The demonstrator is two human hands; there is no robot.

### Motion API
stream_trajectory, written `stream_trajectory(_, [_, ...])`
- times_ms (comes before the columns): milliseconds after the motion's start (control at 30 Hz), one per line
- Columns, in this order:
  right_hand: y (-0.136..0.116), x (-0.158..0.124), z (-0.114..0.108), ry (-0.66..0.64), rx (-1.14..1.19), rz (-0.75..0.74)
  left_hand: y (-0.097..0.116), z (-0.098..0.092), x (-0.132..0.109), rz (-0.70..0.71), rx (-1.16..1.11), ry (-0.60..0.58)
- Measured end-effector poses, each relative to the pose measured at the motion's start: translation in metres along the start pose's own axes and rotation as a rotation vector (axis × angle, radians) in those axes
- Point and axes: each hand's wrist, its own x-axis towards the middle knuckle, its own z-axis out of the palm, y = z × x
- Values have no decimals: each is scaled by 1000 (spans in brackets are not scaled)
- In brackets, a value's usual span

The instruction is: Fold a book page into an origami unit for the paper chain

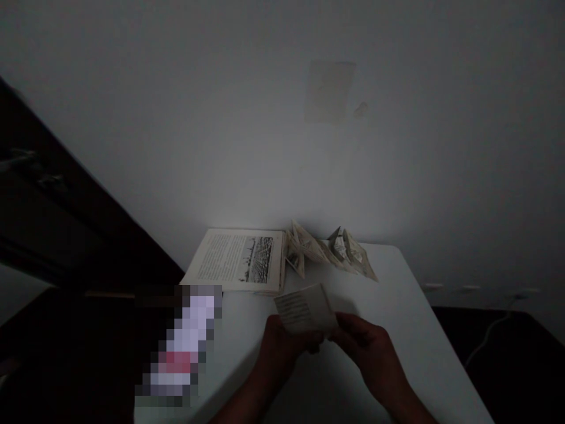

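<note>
A folded sheet of printed paper [305, 309] is held up over the table between both hands. My left hand [285, 341] grips its lower left part, with the thumb lying along the bottom edge. At the lower right corner, my right hand [364, 341] pinches the paper between thumb and fingers. Beyond the hands stand several folded paper boats [309, 242], made from printed pages, grouped near the wall. To their left lies a stack of loose book pages [220, 257], the top one showing text and a dark picture.
The white table [397, 294] stands against a pale wall [198, 118]. A blurred-out, bright screen-like object [189, 330] is at the table's left edge. A dark door [53, 194] is on the left; a cable [488, 335] hangs from wall sockets on the right.
</note>
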Motion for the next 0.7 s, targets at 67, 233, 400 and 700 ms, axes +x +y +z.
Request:
stream_trajectory(67, [-1,0,1,41,-154,-22,-3,4,0,-25,-59,-9])
stream_trajectory(233, [-1,0,2,69,-280,-77,-4,5,-3,-33,-58,31])
stream_trajectory(400, [3,-1,0,44,-277,-108,-1,6,-2,-49,-123,153])
stream_trajectory(700, [2,-5,6,85,-373,-130,-7,10,-2,-34,-85,334])
